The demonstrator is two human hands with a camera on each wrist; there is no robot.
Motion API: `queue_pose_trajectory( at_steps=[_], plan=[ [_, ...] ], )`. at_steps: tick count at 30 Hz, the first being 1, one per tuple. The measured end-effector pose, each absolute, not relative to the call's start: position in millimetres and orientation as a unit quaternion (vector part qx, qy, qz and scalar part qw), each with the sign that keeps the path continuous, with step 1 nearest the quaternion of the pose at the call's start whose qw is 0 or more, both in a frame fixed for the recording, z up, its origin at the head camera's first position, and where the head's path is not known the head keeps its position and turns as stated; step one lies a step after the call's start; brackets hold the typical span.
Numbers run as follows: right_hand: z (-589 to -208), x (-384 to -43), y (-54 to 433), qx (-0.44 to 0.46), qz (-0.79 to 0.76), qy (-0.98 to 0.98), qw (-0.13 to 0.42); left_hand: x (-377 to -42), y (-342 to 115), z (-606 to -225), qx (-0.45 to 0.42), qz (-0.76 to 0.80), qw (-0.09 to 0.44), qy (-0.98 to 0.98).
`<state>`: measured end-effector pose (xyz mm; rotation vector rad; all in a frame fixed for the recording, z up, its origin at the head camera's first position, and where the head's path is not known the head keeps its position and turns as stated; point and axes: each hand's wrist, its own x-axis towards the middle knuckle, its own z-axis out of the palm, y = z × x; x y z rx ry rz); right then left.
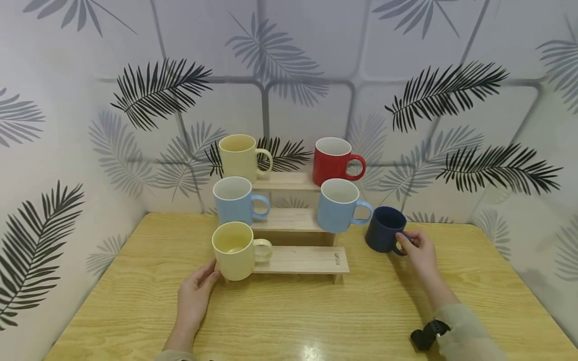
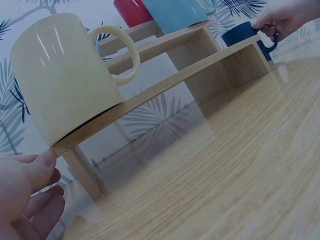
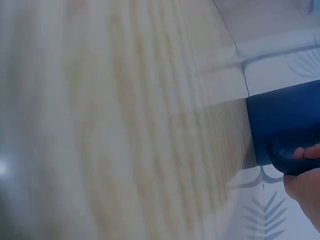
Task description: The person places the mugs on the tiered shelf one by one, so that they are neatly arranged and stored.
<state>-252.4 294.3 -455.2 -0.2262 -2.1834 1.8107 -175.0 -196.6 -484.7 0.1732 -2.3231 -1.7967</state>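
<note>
My right hand [image 1: 421, 251] holds a dark blue mug [image 1: 383, 231] by its handle, to the right of a three-step wooden stand [image 1: 300, 259]. In the right wrist view the fingers pass through the handle of the mug [image 3: 285, 120]. My left hand [image 1: 194, 293] pinches the left end of the stand's lowest step, its thumb [image 2: 46, 159] at the board's corner. Just above that hand, a yellow mug [image 1: 232, 255] stands upright on this step, handle to the right.
On the middle step stand two light blue mugs, one at the left [image 1: 232, 205] and one at the right [image 1: 336, 210]. The top step bears another yellow mug [image 1: 237, 163] and a red mug [image 1: 329, 168]. A leaf-patterned wall [image 1: 311, 60] rises behind the wooden table [image 1: 289, 321].
</note>
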Motion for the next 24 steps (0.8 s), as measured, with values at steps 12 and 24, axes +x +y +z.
queue_pose_trajectory(
  at_steps=[12,24],
  plan=[
    [-448.0,-226.6,286.3,-0.046,0.652,-0.743,0.142,-174.4,-195.7,-482.3,0.059,-0.610,0.097,-0.785],
    [-437.6,-195.2,279.8,0.092,0.691,-0.699,0.162,-174.9,-195.8,-483.6,0.055,-0.609,0.100,-0.785]
  ],
)
